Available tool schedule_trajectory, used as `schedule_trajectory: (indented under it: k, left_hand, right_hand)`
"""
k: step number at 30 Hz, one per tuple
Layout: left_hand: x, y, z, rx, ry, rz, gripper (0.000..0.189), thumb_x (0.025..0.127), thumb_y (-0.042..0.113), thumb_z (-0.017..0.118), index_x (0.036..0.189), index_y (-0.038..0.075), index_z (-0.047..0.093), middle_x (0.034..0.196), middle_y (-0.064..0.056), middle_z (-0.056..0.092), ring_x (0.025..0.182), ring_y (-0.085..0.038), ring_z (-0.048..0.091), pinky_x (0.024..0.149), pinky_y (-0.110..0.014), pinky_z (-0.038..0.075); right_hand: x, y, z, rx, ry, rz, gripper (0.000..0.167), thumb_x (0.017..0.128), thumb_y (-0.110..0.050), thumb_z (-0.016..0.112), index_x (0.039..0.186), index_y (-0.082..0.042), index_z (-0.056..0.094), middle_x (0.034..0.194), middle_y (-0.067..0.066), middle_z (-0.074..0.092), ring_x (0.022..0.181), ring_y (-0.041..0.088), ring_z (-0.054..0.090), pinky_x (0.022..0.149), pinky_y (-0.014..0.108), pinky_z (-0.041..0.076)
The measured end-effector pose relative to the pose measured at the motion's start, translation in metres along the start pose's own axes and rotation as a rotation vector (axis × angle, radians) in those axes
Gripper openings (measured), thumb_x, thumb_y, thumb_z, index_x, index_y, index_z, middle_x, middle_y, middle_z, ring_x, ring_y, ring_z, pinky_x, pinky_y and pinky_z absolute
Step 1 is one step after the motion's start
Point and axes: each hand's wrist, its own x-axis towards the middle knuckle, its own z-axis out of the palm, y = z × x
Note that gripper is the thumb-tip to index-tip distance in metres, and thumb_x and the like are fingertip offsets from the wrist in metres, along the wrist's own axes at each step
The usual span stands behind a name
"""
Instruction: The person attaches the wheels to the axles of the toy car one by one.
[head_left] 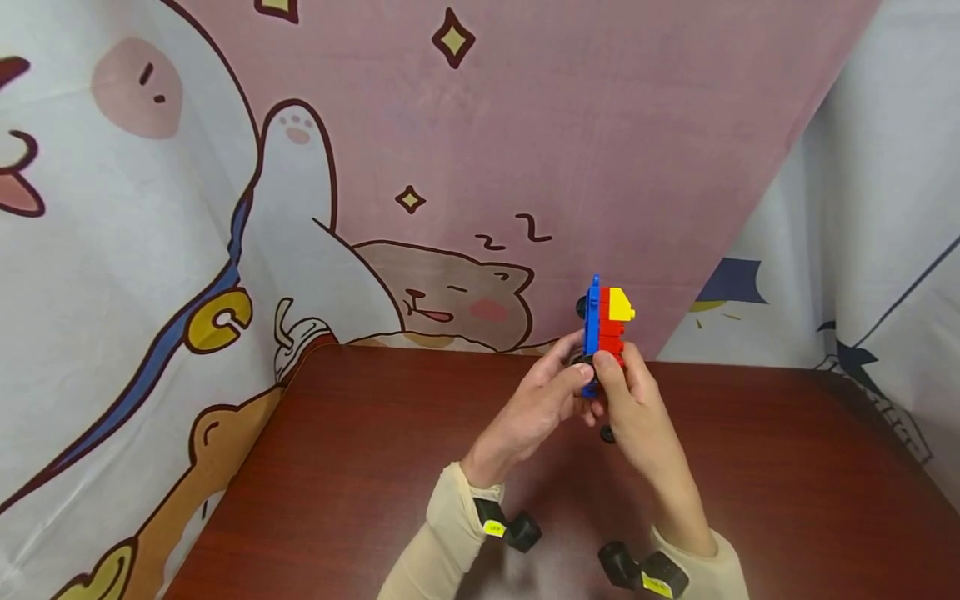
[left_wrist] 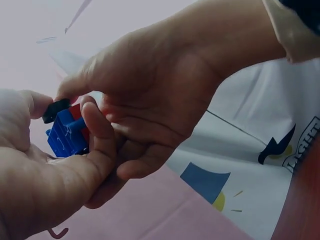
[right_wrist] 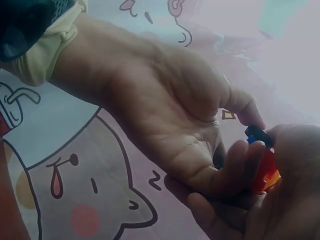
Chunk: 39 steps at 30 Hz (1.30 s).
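Observation:
Both hands hold up a toy block car (head_left: 592, 333) on end above the table. It has a blue base (left_wrist: 67, 135), black wheels on its left side, a stack of red bricks (head_left: 610, 329) and a yellow sloped brick (head_left: 620, 305) near the top. My left hand (head_left: 534, 410) grips the lower end from the left, its thumb at a black wheel (left_wrist: 56, 110). From the other side my right hand (head_left: 643, 414) grips the red bricks and base, its thumb close to that same wheel. Curled fingers hide much of the lower end.
A loose black wheel (head_left: 607, 433) shows on the dark red-brown table (head_left: 360, 450), just below the hands. A printed cloth (head_left: 600, 150) with cartoon animals hangs behind the table and along its sides.

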Motion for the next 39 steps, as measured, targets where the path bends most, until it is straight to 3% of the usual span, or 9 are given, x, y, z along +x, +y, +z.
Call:
schedule_trajectory:
  k: [7, 12, 17, 20, 22, 26, 29, 33, 39]
  left_hand:
    - [-0.002, 0.000, -0.004, -0.043, -0.020, -0.005, 0.053, 0.099, 0.021, 0.038, 0.149, 0.005, 0.029, 0.096, 0.000, 0.057, 0.065, -0.008, 0.058, 0.061, -0.020, 0.050]
    - [-0.003, 0.001, -0.003, -0.013, -0.051, -0.043, 0.054, 0.097, 0.022, 0.039, 0.148, 0.006, 0.031, 0.108, -0.009, 0.058, 0.067, -0.009, 0.061, 0.062, -0.021, 0.050]
    - [-0.001, -0.002, 0.005, 0.032, -0.076, -0.101, 0.050, 0.099, 0.022, 0.043, 0.146, 0.007, 0.034, 0.109, -0.013, 0.058, 0.066, -0.010, 0.061, 0.061, -0.022, 0.051]
    - [0.001, -0.006, 0.008, 0.054, -0.101, -0.124, 0.047, 0.101, 0.022, 0.043, 0.145, 0.008, 0.036, 0.102, -0.008, 0.058, 0.067, -0.011, 0.063, 0.061, -0.023, 0.051]
    - [0.001, -0.006, 0.008, 0.085, -0.115, -0.146, 0.045, 0.102, 0.024, 0.043, 0.144, 0.010, 0.037, 0.103, -0.015, 0.061, 0.069, -0.013, 0.065, 0.061, -0.024, 0.052]
    - [0.001, -0.005, 0.002, 0.266, -0.069, -0.144, 0.040, 0.104, 0.032, 0.043, 0.138, 0.010, 0.046, 0.108, -0.021, 0.063, 0.073, -0.015, 0.065, 0.066, -0.031, 0.057]
    - [0.000, -0.002, -0.006, 0.357, 0.011, -0.106, 0.038, 0.104, 0.031, 0.046, 0.136, 0.012, 0.049, 0.115, -0.015, 0.062, 0.083, -0.015, 0.064, 0.073, -0.034, 0.059]
    - [-0.001, 0.000, -0.013, 0.342, 0.052, -0.074, 0.044, 0.101, 0.024, 0.053, 0.144, 0.017, 0.042, 0.126, -0.013, 0.058, 0.094, -0.012, 0.063, 0.079, -0.031, 0.057]
    - [0.001, -0.003, -0.011, 0.342, 0.096, -0.082, 0.049, 0.097, 0.022, 0.060, 0.144, 0.020, 0.044, 0.118, -0.005, 0.058, 0.086, -0.009, 0.061, 0.074, -0.023, 0.054]
  right_hand:
    - [0.003, 0.003, -0.013, -0.041, -0.041, 0.031, 0.042, 0.109, -0.036, 0.028, 0.122, 0.000, 0.045, 0.081, 0.003, 0.058, 0.064, 0.020, 0.059, 0.057, 0.029, 0.052]
    - [0.004, 0.007, -0.036, -0.056, 0.107, -0.013, 0.041, 0.108, -0.034, 0.028, 0.120, -0.006, 0.056, 0.090, -0.004, 0.062, 0.073, 0.012, 0.059, 0.055, 0.024, 0.050]
    - [0.003, 0.006, -0.040, 0.032, 0.225, -0.026, 0.023, 0.106, -0.028, 0.041, 0.103, -0.018, 0.062, 0.075, -0.002, 0.054, 0.061, 0.011, 0.047, 0.051, 0.024, 0.038]
    - [0.004, 0.008, -0.039, 0.013, 0.254, 0.005, 0.021, 0.105, -0.026, 0.046, 0.094, -0.018, 0.062, 0.069, -0.003, 0.048, 0.060, 0.011, 0.043, 0.054, 0.025, 0.037]
    - [0.004, 0.009, -0.039, 0.005, 0.261, 0.015, 0.022, 0.104, -0.025, 0.048, 0.090, -0.017, 0.063, 0.066, -0.004, 0.046, 0.059, 0.011, 0.043, 0.053, 0.025, 0.038]
    - [0.004, 0.010, -0.039, 0.012, 0.242, 0.020, 0.023, 0.103, -0.023, 0.051, 0.086, -0.014, 0.063, 0.062, -0.002, 0.045, 0.057, 0.011, 0.043, 0.050, 0.027, 0.038]
    - [0.004, 0.010, -0.039, -0.026, 0.188, 0.026, 0.023, 0.103, -0.024, 0.051, 0.087, -0.012, 0.062, 0.060, -0.001, 0.042, 0.053, 0.014, 0.041, 0.048, 0.030, 0.037]
    - [0.004, 0.009, -0.035, -0.123, 0.093, 0.055, 0.026, 0.104, -0.030, 0.049, 0.093, -0.010, 0.060, 0.063, -0.001, 0.044, 0.056, 0.017, 0.046, 0.050, 0.028, 0.041]
    - [0.005, 0.009, -0.029, -0.187, 0.018, 0.090, 0.032, 0.105, -0.037, 0.045, 0.098, -0.007, 0.057, 0.064, -0.001, 0.046, 0.056, 0.016, 0.049, 0.052, 0.027, 0.046]
